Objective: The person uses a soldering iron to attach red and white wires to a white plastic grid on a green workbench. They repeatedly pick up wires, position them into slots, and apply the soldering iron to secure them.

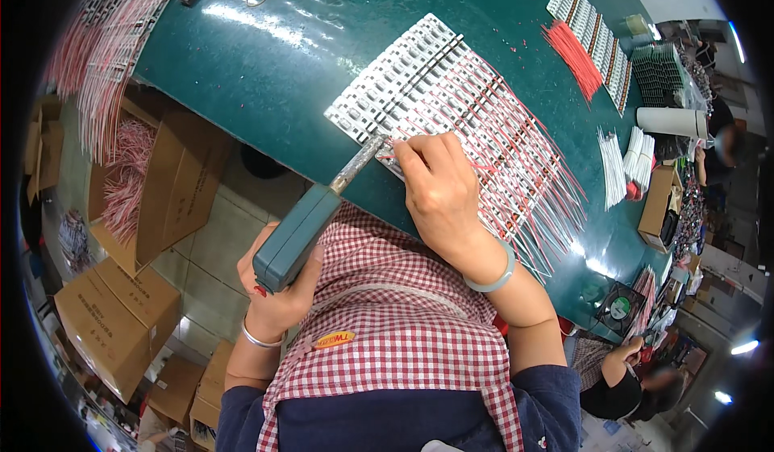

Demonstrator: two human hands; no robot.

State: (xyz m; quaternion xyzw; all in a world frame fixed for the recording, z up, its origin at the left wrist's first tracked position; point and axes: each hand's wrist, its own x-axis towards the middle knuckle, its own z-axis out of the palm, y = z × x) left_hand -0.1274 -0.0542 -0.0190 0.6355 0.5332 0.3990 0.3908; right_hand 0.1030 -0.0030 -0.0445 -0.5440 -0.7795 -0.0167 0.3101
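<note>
Red against green: gripping the tool [297, 234] in the left hand [278, 305], wrapping the fingers closely round it beyond the edge of the counter [234, 89], and drawing the bent fingers of the right hand [442, 190] together over the strips [395, 77] lying on the counter. Aiming the metal tip [376, 139] at their near left edge, just beside the right fingertips, and facing a fan of red and pale wires [524, 141] to the right.

Best keeping the left wrist firm, touching only 1 spot at a time, and holding the right fingertips back from probably hot metal. Best steadying any wire during contact and briefly after lifting, also avoiding brushing the neighbouring wires.

Hiding the right thumb and the exact contact, so not managing to tell whether pinching a wire. Covering much of the tool's grip, so not showing any trigger. Losing part of the stack [133, 16] at upper left to the dark rim.
</note>
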